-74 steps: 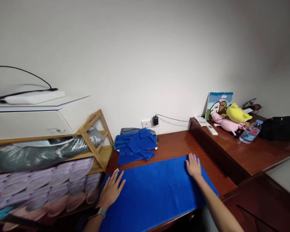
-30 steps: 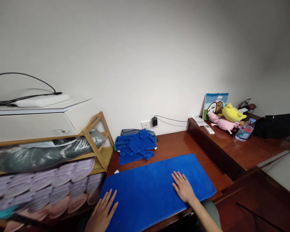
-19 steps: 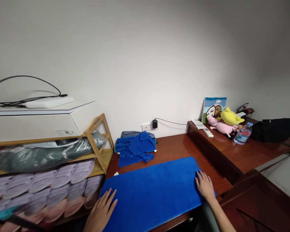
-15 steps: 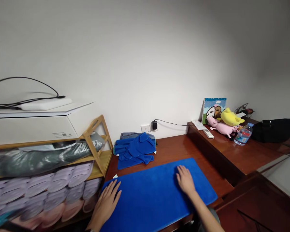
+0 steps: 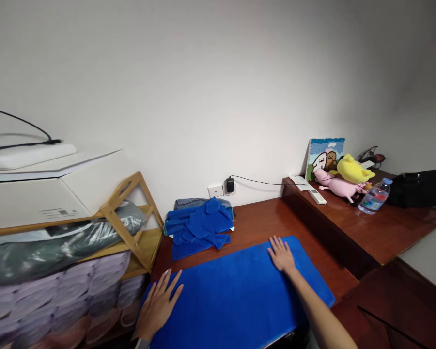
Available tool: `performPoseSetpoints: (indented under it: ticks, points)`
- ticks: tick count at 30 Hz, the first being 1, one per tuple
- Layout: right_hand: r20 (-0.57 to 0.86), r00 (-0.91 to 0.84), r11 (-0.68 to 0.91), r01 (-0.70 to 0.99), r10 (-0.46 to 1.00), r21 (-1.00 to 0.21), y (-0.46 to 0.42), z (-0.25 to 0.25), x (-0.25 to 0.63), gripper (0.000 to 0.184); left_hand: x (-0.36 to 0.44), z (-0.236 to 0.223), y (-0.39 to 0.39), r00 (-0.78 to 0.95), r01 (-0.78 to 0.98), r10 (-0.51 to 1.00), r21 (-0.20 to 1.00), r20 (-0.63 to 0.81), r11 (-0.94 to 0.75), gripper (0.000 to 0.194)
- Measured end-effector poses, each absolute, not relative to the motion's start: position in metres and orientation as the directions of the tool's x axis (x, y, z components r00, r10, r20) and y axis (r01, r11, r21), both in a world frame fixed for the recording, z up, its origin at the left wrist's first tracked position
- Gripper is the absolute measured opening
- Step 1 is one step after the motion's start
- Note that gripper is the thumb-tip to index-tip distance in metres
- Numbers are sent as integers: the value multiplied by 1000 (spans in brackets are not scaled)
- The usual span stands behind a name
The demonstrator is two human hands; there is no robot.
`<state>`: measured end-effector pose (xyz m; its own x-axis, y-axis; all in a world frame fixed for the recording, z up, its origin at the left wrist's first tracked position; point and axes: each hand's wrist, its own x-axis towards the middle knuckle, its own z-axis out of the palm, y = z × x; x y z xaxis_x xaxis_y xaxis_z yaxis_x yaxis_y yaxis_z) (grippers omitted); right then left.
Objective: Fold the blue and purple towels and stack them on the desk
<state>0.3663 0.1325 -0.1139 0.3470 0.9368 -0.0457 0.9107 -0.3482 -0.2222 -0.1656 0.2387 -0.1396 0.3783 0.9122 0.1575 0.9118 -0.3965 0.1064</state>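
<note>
A blue towel [image 5: 232, 295] lies spread out flat on the brown wooden table [image 5: 257, 218]. My left hand [image 5: 158, 305] rests on the towel's left end, palm down, fingers spread. Toward the towel's far right part, my right hand [image 5: 281, 254] lies flat on the cloth with its fingers a little apart. Neither hand grips anything. Behind the spread towel, against the wall, sits a rumpled pile of blue cloths [image 5: 203, 223], with a greyish one partly hidden at its back.
To the left stands a wooden rack [image 5: 131, 223] with several pale slippers [image 5: 72, 286] and a white box [image 5: 32, 198] on top. A raised ledge on the right carries plush toys [image 5: 337, 186], a water bottle [image 5: 376, 196] and a remote [image 5: 317, 196]. A black charger [image 5: 230, 184] is plugged into the wall.
The view has shifted slightly, moving the rack leftward and the ledge items rightward in the picture. Both hands stay flat on the towel, with little visible change.
</note>
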Motion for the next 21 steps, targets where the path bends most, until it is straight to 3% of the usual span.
performPoseSetpoints:
  ticks: [3, 7, 13, 17, 21]
  points:
    - [-93, 489, -498, 853, 867, -157, 115, -116, 436, 66, -162, -140, 239, 375, 914, 910, 92, 176, -394, 65]
    - [-123, 550, -563, 813, 826, -149, 102, -124, 479, 66, -166, -146, 242, 371, 916, 911, 91, 181, -391, 67]
    - [-118, 558, -567, 780, 822, -265, 105, -119, 484, 67, -158, -133, 243, 375, 916, 902, 61, 216, -396, 70]
    - [-114, 611, -604, 704, 783, -375, 120, -103, 493, 62, -69, -97, 206, 407, 871, 865, 160, 293, -465, 64]
    - [-119, 655, -638, 652, 746, -410, 131, -98, 503, 52, 97, -83, 118, 743, 571, 646, 337, 177, -749, 48]
